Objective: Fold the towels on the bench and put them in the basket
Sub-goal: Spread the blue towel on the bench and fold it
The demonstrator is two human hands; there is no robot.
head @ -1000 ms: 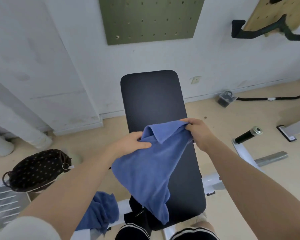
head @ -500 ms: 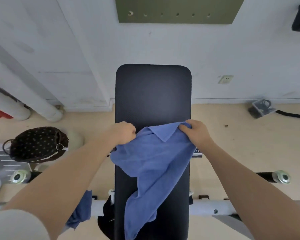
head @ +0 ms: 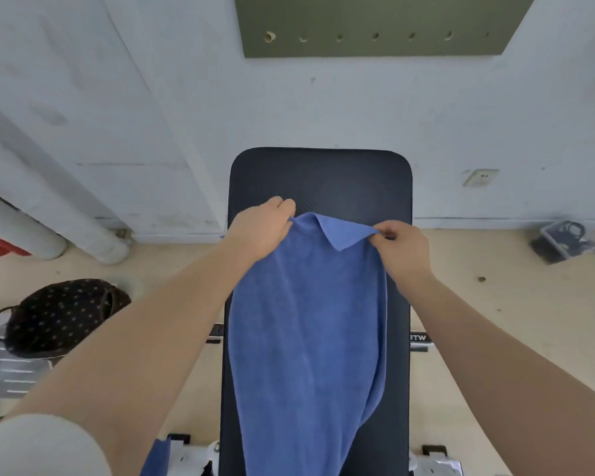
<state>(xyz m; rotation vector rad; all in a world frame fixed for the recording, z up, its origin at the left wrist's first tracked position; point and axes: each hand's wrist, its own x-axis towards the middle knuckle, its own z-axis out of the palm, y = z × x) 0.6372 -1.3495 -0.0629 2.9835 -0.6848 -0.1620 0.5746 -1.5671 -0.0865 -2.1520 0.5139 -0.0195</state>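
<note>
A blue towel (head: 306, 338) lies lengthwise along the black padded bench (head: 320, 180), its far edge lifted. My left hand (head: 261, 228) grips the towel's far left corner. My right hand (head: 402, 245) pinches the far right corner, where a small flap is folded over. The towel narrows toward the near end of the bench. A dark dotted basket (head: 59, 317) stands on the floor to the left. Part of a second blue towel (head: 155, 458) hangs at the bottom left, mostly hidden by my left arm.
A white wall with a green pegboard (head: 375, 25) rises behind the bench. White pipes (head: 24, 231) run down at the left. A small clear box (head: 560, 238) sits on the floor at the right. Bench frame parts (head: 433, 455) show at the bottom.
Both hands moved farther up the bench and apart, pulling the towel out straight along the pad. The camera tilted down and closer.
</note>
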